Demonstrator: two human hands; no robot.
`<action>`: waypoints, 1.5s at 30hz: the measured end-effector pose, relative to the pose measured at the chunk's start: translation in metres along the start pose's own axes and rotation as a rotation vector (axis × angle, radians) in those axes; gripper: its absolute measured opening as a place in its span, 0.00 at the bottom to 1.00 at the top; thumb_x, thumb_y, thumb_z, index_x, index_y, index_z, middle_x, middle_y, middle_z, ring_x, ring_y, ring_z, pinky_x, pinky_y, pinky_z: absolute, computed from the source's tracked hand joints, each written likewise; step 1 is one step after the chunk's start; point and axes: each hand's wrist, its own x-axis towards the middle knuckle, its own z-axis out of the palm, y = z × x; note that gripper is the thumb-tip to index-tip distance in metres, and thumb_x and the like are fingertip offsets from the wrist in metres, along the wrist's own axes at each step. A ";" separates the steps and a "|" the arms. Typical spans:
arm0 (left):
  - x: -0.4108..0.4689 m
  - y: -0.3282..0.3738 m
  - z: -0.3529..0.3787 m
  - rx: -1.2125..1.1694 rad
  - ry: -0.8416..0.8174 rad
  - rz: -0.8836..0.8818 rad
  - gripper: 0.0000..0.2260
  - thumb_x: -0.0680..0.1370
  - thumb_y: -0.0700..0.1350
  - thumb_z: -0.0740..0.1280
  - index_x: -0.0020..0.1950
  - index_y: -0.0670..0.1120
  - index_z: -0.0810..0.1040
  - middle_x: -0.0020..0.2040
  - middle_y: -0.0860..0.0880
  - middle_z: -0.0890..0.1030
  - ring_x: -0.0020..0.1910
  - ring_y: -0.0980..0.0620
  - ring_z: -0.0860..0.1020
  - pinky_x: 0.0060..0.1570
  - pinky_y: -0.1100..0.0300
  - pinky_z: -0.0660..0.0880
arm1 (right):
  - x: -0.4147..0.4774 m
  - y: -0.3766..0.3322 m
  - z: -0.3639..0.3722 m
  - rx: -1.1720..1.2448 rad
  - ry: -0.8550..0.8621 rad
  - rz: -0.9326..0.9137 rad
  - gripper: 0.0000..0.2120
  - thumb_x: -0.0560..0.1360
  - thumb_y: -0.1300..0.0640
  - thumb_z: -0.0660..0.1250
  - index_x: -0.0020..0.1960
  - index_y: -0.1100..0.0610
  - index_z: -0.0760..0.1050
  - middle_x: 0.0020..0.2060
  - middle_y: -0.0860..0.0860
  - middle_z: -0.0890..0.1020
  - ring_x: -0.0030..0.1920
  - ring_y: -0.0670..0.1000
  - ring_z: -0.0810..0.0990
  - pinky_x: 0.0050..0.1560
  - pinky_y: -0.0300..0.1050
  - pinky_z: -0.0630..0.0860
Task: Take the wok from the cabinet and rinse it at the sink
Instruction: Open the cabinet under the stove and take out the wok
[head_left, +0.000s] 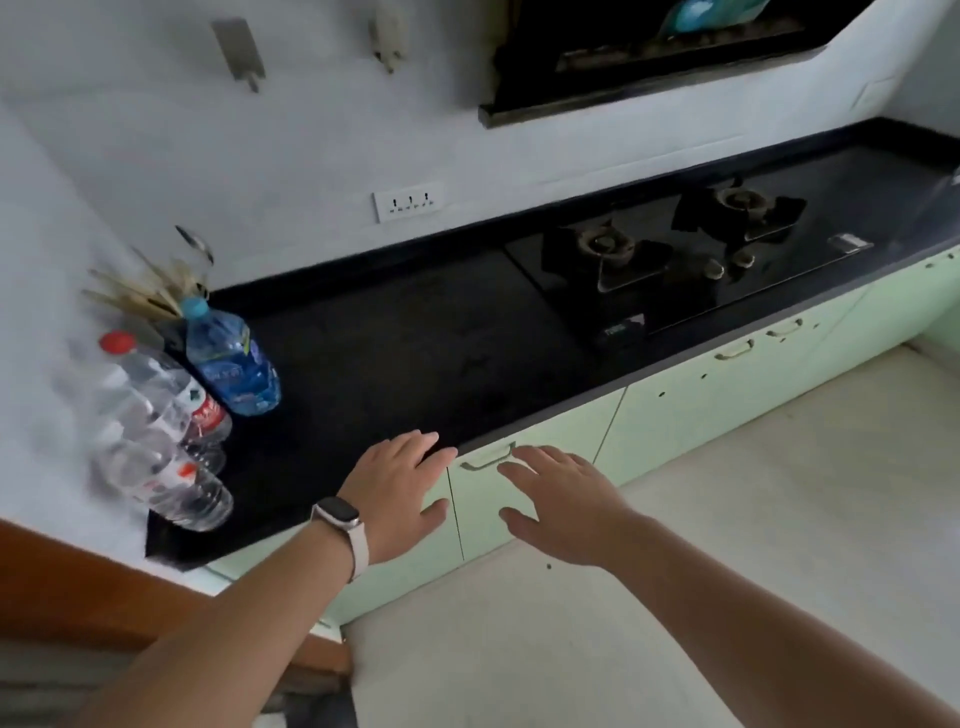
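Note:
Pale green cabinet doors run under a black countertop, all closed. No wok and no sink are in view. My left hand, with a watch on the wrist, is spread flat over the counter's front edge and the top of a door. My right hand hovers with fingers apart just below and right of a metal door handle, fingertips close to it. Neither hand holds anything.
Three plastic water bottles and a holder of chopsticks stand at the counter's left end by the wall. A two-burner gas hob lies to the right, a range hood above it. Light floor spreads in front.

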 end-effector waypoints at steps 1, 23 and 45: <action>0.005 -0.002 0.012 0.006 0.003 0.004 0.27 0.79 0.58 0.58 0.77 0.50 0.64 0.77 0.46 0.65 0.77 0.45 0.62 0.73 0.48 0.61 | 0.009 0.003 0.012 -0.011 -0.002 -0.013 0.28 0.81 0.41 0.56 0.78 0.50 0.61 0.79 0.51 0.61 0.78 0.54 0.60 0.76 0.52 0.59; 0.107 -0.052 0.175 0.287 0.453 0.057 0.24 0.82 0.51 0.58 0.78 0.51 0.64 0.75 0.48 0.68 0.72 0.46 0.68 0.59 0.46 0.74 | 0.165 0.063 0.238 -0.135 0.419 -0.067 0.26 0.80 0.42 0.58 0.74 0.52 0.67 0.69 0.50 0.74 0.70 0.55 0.71 0.70 0.51 0.67; 0.103 -0.052 0.179 0.320 0.494 0.092 0.23 0.82 0.51 0.58 0.77 0.50 0.65 0.74 0.47 0.71 0.71 0.45 0.69 0.55 0.46 0.77 | 0.087 0.083 0.246 -0.039 0.451 -0.042 0.14 0.80 0.44 0.59 0.54 0.54 0.76 0.50 0.47 0.78 0.53 0.52 0.75 0.60 0.48 0.71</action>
